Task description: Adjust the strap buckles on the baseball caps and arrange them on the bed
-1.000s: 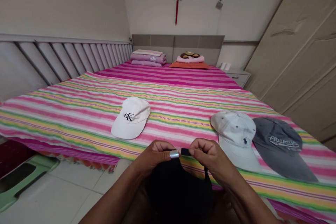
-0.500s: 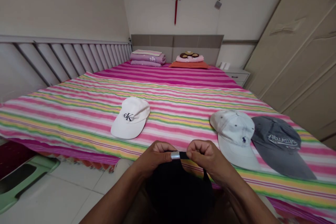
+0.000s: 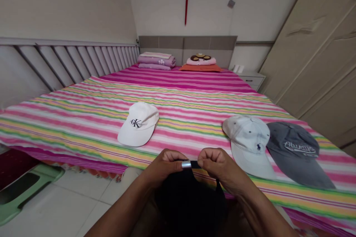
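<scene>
A black cap (image 3: 191,203) hangs between my hands at the near edge of the bed, its back strap uppermost. My left hand (image 3: 169,163) pinches the strap beside a silver metal buckle (image 3: 186,164). The strap's other side is pinched between the thumb and fingers of my right hand (image 3: 215,163). On the bed, a white cap with CK letters (image 3: 140,124) lies left of centre. To the right are a pale cap with a small dark logo (image 3: 249,142) and a dark grey cap with white lettering (image 3: 297,150), the two touching.
The bed has a striped cover (image 3: 91,118), folded bedding (image 3: 155,61) and an orange pillow (image 3: 200,68) near the headboard. A metal rail (image 3: 83,61) runs along the left. A green stool (image 3: 33,189) stands on the floor at lower left.
</scene>
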`<state>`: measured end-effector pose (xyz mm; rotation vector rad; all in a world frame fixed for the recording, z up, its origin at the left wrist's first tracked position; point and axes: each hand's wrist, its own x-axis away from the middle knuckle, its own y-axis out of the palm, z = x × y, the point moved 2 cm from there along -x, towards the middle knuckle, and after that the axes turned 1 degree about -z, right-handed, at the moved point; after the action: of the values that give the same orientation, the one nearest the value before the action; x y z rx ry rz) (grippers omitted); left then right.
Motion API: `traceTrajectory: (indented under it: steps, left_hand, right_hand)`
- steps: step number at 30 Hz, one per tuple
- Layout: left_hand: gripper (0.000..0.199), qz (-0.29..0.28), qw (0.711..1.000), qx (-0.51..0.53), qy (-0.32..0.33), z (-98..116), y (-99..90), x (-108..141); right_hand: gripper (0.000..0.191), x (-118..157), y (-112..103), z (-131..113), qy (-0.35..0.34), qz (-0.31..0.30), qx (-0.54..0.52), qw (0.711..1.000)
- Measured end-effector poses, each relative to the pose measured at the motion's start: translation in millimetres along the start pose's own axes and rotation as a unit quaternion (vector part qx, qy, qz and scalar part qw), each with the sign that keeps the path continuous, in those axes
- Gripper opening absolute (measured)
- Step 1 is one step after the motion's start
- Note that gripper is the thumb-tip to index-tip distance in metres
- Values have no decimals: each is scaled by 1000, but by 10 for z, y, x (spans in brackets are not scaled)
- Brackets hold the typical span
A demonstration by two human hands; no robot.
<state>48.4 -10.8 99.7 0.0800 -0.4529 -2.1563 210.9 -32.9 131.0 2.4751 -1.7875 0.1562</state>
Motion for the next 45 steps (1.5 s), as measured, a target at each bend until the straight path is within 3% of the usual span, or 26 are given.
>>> traceTrajectory:
  steps: [15,21,31,38,45]
  left_hand:
    - [19,-1,1000,-8,-12,-22,-11,19]
    - [18,-13,998,23,49,-15,0,8]
    - [16,97,989,-84,78,-63,-35,2]
    - [28,37,984,-116,129,-129,-97,55]
    - [20,99,965,-161,182,-198,-96,51]
  right_hand:
    - [23,-29,26,93,26,-15,-80,996]
    - [24,-46,45,173,46,-16,-142,989]
    - [25,-78,57,272,55,-26,-195,979]
    - [28,-67,91,305,79,-26,-241,967]
    - [29,-60,106,366,88,-37,-263,960]
